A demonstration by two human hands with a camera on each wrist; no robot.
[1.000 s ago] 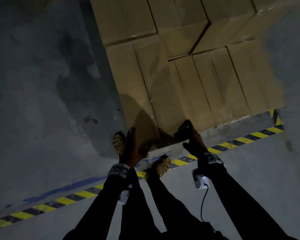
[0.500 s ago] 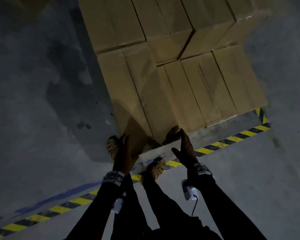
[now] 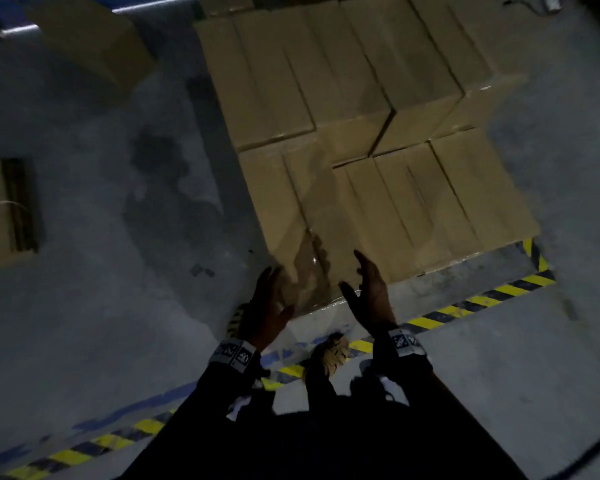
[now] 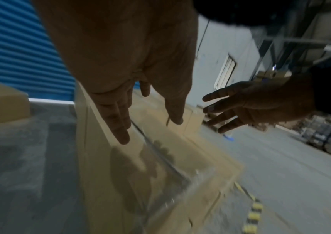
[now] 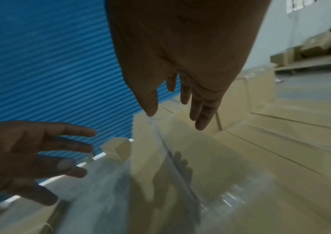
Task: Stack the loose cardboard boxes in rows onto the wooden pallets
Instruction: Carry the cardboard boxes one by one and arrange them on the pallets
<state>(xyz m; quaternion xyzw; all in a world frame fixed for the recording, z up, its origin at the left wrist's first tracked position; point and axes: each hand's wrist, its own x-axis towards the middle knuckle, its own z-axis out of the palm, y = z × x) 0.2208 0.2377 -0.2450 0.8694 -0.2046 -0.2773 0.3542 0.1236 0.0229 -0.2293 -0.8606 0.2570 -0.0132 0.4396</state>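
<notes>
Brown cardboard boxes stand in rows in a stack (image 3: pixel 378 140) ahead of me; the pallet beneath is hidden. The nearest box (image 3: pixel 291 216), taped down its middle, sits at the stack's front left corner, also seen as the taped box (image 4: pixel 160 166) and the taped box (image 5: pixel 210 174). My left hand (image 3: pixel 274 299) hovers just above its near left corner, fingers straight and spread, holding nothing. My right hand (image 3: pixel 369 289) hovers above its near right corner, palm inward, fingers straight, also empty. The left hand (image 4: pixel 140 102) and the right hand (image 5: pixel 180 95) both show a gap to the cardboard.
Two loose boxes lie on the grey concrete floor: one box (image 3: pixel 94 43) at the far left, another box (image 3: pixel 4 216) at the left edge. Yellow-black hazard tape (image 3: pixel 465 303) runs past my feet. A blue corrugated wall (image 5: pixel 40 63) stands behind. More boxes (image 5: pixel 311 45) on a distant pallet.
Both hands have come off the front box's near edge and lifted clear, fingers spread. My head has risen, so more floor and the loose boxes on the left show.
</notes>
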